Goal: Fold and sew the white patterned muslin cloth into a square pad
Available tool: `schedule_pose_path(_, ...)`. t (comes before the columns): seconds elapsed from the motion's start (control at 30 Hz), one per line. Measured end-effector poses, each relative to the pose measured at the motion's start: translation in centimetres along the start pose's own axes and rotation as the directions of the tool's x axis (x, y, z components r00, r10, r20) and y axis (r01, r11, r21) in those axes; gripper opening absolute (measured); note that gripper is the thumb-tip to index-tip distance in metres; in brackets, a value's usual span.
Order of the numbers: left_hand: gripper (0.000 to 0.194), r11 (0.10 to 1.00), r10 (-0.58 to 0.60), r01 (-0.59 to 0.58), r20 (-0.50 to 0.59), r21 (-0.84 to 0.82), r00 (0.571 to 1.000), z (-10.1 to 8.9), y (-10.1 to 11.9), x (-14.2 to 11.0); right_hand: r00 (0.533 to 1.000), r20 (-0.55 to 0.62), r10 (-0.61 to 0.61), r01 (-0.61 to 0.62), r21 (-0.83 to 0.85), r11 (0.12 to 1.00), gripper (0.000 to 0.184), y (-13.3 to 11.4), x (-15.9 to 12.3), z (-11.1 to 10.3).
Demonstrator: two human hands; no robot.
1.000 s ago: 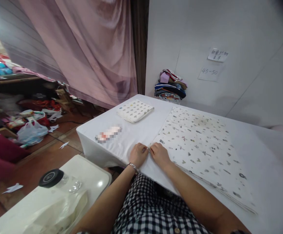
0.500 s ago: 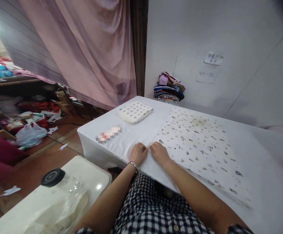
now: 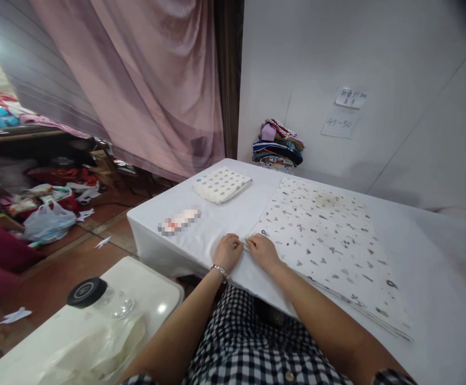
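Note:
A white cloth with small printed motifs point(image 3: 325, 240) lies spread flat in layers on the white-covered table point(image 3: 437, 278). At its near left corner my left hand point(image 3: 228, 252) and my right hand point(image 3: 262, 250) sit close together, fingers closed. Both pinch the corner between them; the fingertips partly hide the fabric there. A bracelet point(image 3: 220, 271) circles my left wrist. Farther back on the left lies a folded cloth with a heart-like print point(image 3: 222, 184). A blurred-out, pixelated item point(image 3: 179, 222) rests on the table left of my hands.
A stack of folded fabrics point(image 3: 277, 144) stands behind the table, against the wall. To my lower left, a white stool or small table point(image 3: 156, 283) bears a clear jar with a black lid point(image 3: 88, 292) and a plastic bag point(image 3: 100, 353). A pink curtain point(image 3: 164, 80) hangs at the back left.
Almost nothing differs. Both hands stay at the cloth's corner with only a slight shift of the fingers, and the view has moved a little.

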State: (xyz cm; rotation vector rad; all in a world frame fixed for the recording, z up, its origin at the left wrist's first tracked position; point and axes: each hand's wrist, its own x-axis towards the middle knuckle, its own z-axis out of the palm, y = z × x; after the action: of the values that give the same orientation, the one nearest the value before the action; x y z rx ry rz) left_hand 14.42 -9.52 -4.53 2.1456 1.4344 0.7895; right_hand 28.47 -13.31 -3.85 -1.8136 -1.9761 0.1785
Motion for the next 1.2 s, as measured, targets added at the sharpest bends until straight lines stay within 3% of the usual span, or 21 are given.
schedule_pose_path(0.2, 0.011, 1.000, -0.011, 0.011, -0.016, 0.005, 1.000, 0.10, -0.04, -0.05, 0.998, -0.068, 0.010, -0.010, 0.006, 1.000, 0.027, -0.07, -0.20, -0.83)
schedule_pose_path(0.3, 0.010, 1.000, 0.000, 0.001, -0.019, 0.012, 1.000, 0.19, -0.19, -0.04, 0.994, -0.106, -0.026, 0.014, -0.110, 0.994, 0.027, -0.20, -0.48, -0.93)
schedule_pose_path(0.57, 0.012, 1.000, -0.010, 0.011, -0.005, 0.015, 1.000, 0.25, -0.24, 0.03, 0.993, 0.075, -0.088, 0.105, -0.273, 0.956, 0.026, -0.57, -0.20, -0.46)
schedule_pose_path(0.87, 0.012, 1.000, 0.017, -0.017, -0.018, 0.018, 1.000, 0.18, -0.25, 0.02, 0.988, 0.118, -0.095, 0.125, -0.279, 0.952, 0.022, -0.85, 0.22, -0.91)
schedule_pose_path(1.2, 0.016, 1.000, -0.020, 0.020, -0.027, -0.006, 0.999, 0.17, -0.27, 0.11, 0.996, 0.023, -0.087, 0.090, -0.201, 0.975, 0.029, -0.13, -0.33, -0.66)
